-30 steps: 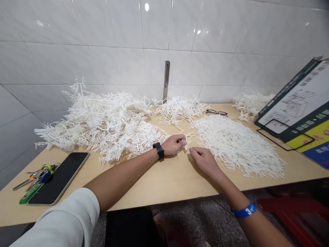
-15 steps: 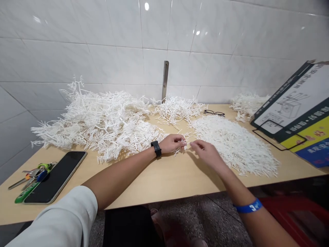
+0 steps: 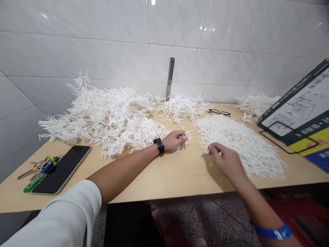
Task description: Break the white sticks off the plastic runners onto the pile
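Observation:
My left hand (image 3: 175,140), with a black watch on its wrist, is closed on a small white branched plastic piece (image 3: 178,149); its thin tips stick out around my fingers. To the right, my right hand (image 3: 226,160) hovers over the table at the near left edge of a flat pile of short white plastic sticks (image 3: 241,145). Its thumb and fingertips are pinched together, slightly blurred, and whatever is between them is hidden. Left of my left hand rises a large tangled heap of white branched plastic pieces (image 3: 110,116).
A smaller white heap (image 3: 181,107) lies behind my hands, and glasses (image 3: 219,112) rest beside it. Keys (image 3: 38,168) and a phone (image 3: 63,170) are at the left. On the right, a printed box (image 3: 295,106) leans near another white heap (image 3: 254,104). The table's front edge is close.
My right hand has moved right, away from my left hand and towards the pile of short sticks. My left hand keeps its hold on the branched piece. The view has shifted slightly.

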Demonstrator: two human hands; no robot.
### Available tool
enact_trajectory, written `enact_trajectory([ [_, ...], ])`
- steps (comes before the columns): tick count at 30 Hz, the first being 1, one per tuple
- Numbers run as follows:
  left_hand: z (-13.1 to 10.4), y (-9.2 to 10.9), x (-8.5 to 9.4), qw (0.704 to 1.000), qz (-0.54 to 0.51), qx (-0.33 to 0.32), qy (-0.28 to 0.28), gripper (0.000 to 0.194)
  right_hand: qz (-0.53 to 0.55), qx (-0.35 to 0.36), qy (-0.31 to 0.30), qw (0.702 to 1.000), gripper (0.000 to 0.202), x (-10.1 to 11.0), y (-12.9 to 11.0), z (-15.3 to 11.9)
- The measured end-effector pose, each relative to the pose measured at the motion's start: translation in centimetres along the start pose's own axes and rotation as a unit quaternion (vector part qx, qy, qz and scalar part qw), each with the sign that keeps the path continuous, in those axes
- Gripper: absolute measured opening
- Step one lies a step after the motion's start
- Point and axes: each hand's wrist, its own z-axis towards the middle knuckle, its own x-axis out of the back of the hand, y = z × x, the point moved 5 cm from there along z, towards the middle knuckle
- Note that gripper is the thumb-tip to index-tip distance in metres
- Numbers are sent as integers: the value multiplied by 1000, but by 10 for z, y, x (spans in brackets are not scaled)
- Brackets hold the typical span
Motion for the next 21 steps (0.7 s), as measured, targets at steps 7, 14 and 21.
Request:
enact_trajectory([
  [7,-5,3,-9,998,-5,-14,-53,41,86,-24,-36,995,36,-29,-9,29],
  [14,-6,4,-9,998,-7,-18,-63,44,191,-5,-74,979,37,-74,-27,20],
  [21,-2,1,1,999,39,-15,33,33,143,8,-96,985,38,-50,-40,-25],
])
